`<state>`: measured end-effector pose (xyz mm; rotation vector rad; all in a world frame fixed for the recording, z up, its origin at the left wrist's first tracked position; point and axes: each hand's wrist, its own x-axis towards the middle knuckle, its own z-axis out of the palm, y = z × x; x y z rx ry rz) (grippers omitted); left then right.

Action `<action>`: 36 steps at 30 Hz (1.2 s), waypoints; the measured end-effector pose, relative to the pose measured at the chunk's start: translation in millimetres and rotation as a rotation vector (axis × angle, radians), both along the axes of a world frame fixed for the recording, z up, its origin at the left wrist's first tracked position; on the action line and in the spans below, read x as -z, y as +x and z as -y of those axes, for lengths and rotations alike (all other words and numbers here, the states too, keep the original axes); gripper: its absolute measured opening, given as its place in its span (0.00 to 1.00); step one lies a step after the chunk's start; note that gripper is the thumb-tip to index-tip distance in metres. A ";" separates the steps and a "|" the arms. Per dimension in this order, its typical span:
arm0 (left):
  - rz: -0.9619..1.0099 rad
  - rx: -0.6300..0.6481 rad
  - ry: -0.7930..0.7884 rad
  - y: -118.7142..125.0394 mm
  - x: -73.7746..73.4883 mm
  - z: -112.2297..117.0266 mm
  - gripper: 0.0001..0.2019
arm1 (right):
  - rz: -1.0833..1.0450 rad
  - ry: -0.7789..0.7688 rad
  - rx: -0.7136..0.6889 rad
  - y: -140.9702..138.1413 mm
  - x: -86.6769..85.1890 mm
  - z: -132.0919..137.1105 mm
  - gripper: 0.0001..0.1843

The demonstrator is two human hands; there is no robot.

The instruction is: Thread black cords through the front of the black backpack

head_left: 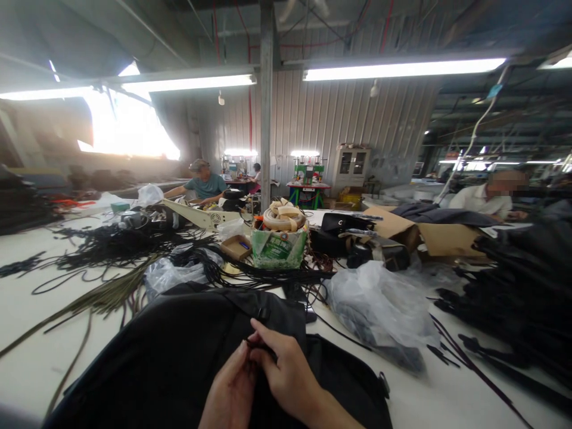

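A large black bag [179,339] with a strap buckle near its top lies across the front of the table. Over its middle, my left hand [230,387] and my right hand [286,369] meet at the fingertips. Both are closed in a pinch around something small and dark, too hidden to name. The right index finger stretches forward toward the bag's buckle [263,313]. A metal ring [384,384] shows at the bag's right edge.
Behind the bag stands a green box [279,247] holding rolls of webbing. Black cords [120,241] spread to the left, clear plastic bags [379,298] lie right of centre, and black fabric pieces [522,286] are heaped far right. Two people sit across the table.
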<state>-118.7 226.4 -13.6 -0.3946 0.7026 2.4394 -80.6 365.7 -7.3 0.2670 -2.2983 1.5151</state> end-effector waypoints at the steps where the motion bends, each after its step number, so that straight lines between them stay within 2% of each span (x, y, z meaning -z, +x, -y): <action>1: 0.006 -0.005 -0.017 0.1 0.2 0.2 0.18 | 0.005 0.020 0.014 -0.3 -1.3 0.0 0.28; 6: -0.086 0.003 -0.086 -0.5 10.0 1.0 0.14 | 0.010 0.048 0.033 -1.3 -1.5 -0.1 0.25; 11: -0.096 -0.017 -0.025 -5.3 18.9 7.1 0.15 | 0.010 0.013 0.050 -0.8 -3.1 -1.7 0.22; 14: -0.155 0.002 0.020 -6.8 20.1 12.7 0.15 | 0.050 -0.209 0.030 -4.9 -3.8 -5.8 0.23; 17: -0.212 0.027 0.023 -6.5 22.3 15.3 0.21 | 0.111 -0.504 0.060 -12.7 -1.7 -12.0 0.29; 20: -0.239 0.022 -0.004 -7.2 32.2 12.7 0.21 | 0.175 -0.640 0.059 -17.8 0.8 -16.0 0.34; 22: -0.254 -0.002 -0.016 -8.8 42.5 9.3 0.22 | 0.228 -0.602 0.047 -17.7 1.4 -16.0 0.34; 25: -0.274 -0.037 -0.016 -10.4 52.7 5.6 0.27 | 0.204 -0.427 0.071 -13.6 -0.7 -13.7 0.28; 29: -0.287 -0.079 -0.066 -6.4 46.2 6.4 0.27 | 0.152 -0.158 0.073 -7.3 -8.1 -11.8 0.15; 32: -0.299 -0.073 -0.096 -3.8 42.5 7.6 0.27 | 0.169 -0.107 0.067 -5.5 -11.7 -12.0 0.14; 36: -0.287 -0.083 -0.093 -7.2 54.7 5.2 0.31 | 0.191 -0.094 0.020 -5.3 -10.9 -12.5 0.16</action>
